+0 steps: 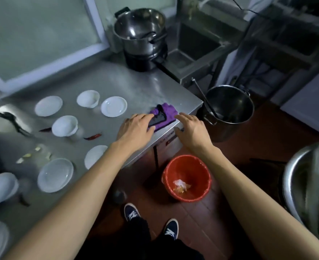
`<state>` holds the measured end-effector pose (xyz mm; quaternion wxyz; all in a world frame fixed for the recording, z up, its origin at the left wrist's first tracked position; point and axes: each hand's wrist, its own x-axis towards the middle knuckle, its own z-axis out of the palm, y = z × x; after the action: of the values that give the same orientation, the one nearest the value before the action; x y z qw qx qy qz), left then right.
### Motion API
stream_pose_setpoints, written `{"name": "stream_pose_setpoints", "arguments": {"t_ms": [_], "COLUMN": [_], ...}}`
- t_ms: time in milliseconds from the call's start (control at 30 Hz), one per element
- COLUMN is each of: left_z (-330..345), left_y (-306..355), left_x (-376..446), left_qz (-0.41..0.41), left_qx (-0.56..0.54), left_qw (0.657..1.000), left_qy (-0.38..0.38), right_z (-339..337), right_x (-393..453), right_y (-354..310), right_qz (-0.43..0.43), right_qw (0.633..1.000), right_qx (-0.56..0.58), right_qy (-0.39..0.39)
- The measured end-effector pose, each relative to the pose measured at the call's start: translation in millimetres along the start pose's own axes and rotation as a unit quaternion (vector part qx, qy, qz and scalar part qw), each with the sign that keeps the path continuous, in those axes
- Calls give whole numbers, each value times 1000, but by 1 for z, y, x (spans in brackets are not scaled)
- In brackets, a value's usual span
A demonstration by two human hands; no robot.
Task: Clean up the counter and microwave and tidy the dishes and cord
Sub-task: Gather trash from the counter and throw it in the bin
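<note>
A purple and black cloth [167, 112] lies at the right front corner of the steel counter [117, 85]. My left hand [136, 128] rests on the cloth's near left end, fingers laid over it. My right hand [190, 126] hovers at the counter's edge just right of the cloth, fingers relaxed and holding nothing. Several white plates and bowls, such as a plate [114, 106] and a bowl [64, 126], are spread over the counter. Two dried red chillies [93, 136] and pale food scraps [29, 154] lie among them. A black cord [10, 119] runs in from the left.
A steel pot [139, 32] stands on a black cooker at the counter's back. Below the counter's corner a red waste bin [186, 178] holds scraps. A steel bucket [230, 107] stands on the floor at right, a large steel basin [305, 177] at far right.
</note>
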<state>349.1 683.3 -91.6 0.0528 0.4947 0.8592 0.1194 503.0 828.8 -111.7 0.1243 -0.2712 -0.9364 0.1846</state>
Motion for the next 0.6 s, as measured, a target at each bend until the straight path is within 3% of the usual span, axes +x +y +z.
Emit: {"name": "stream_pose_setpoints", "arguments": {"t_ms": [267, 600], "left_z": [-64, -109], "left_y": [-74, -206], "left_x": [-69, -216], "left_qz": [-107, -240], "left_qx": [1, 2], "left_qw": [990, 960], "left_qy": [87, 148], "right_z": [-2, 72], "right_x": [38, 28], "right_y": [-111, -296], "right_qz": [-126, -249], "right_qw": [991, 965], "right_qx": [31, 70], "right_qy": [9, -44]}}
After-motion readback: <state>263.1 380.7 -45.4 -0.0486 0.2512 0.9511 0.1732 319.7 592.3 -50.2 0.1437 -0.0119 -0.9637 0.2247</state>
